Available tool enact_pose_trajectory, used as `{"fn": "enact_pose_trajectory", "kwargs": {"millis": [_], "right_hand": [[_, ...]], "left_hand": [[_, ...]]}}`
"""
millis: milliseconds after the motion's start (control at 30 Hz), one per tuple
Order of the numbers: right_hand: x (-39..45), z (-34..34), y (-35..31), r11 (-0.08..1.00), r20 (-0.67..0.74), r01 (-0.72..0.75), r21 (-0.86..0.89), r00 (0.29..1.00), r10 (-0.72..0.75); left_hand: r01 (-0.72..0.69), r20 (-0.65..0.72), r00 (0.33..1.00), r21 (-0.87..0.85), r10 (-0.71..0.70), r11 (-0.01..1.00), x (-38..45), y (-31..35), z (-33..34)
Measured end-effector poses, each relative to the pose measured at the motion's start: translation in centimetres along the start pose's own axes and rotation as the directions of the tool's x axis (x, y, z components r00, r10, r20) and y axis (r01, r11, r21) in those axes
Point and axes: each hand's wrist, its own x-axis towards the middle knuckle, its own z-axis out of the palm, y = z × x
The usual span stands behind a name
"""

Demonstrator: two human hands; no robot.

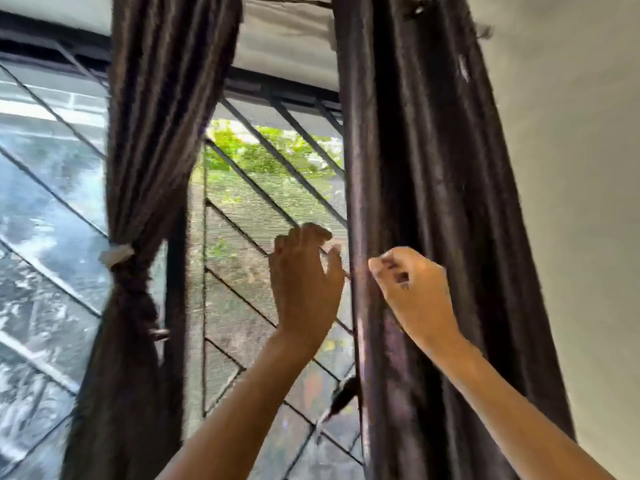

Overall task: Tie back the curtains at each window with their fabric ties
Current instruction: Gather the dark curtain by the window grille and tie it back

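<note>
R hand grips right curtain edge, L hand just beside

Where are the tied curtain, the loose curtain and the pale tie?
tied curtain (pixel 138 188), head view, gathered folds above the tie.
loose curtain (pixel 433 168), head view, middle of hanging fabric.
pale tie (pixel 116 255), head view, band around the tied curtain.

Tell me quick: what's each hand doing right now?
Left hand: open, fingers loosely bent beside the right curtain's inner edge, gripping nothing visible.
Right hand: fingers curled against the curtain's front; whether they pinch fabric or a tie cannot be told.
</note>
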Motion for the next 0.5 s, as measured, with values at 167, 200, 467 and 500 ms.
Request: {"fn": "enact_pose_trajectory", "kwargs": {"millis": [167,200,467,500], "right_hand": [[4.2,-5.3,6.2,0.994,-0.102,-0.108,0.018,0.989,0.109],[5.0,-5.9,7.4,0.991,-0.114,-0.135,0.025,0.984,0.137],[11.4,-6.5,12.9,0.988,-0.180,-0.141,-0.068,0.975,0.127],[12.3,-6.2,13.3,0.988,-0.189,-0.138,-0.068,0.974,0.123]], "left_hand": [[0.204,0.076,0.977,-0.094,-0.198,0.974,1.0,3.2,6.4],[0.221,0.088,0.973,-0.092,-0.213,0.971,1.3,3.6,7.5],[0.188,0.056,0.978,0.156,-0.199,0.970,7.1,3.2,13.2],[0.174,0.043,0.982,0.181,-0.185,0.968,8.0,3.2,13.6]]}}
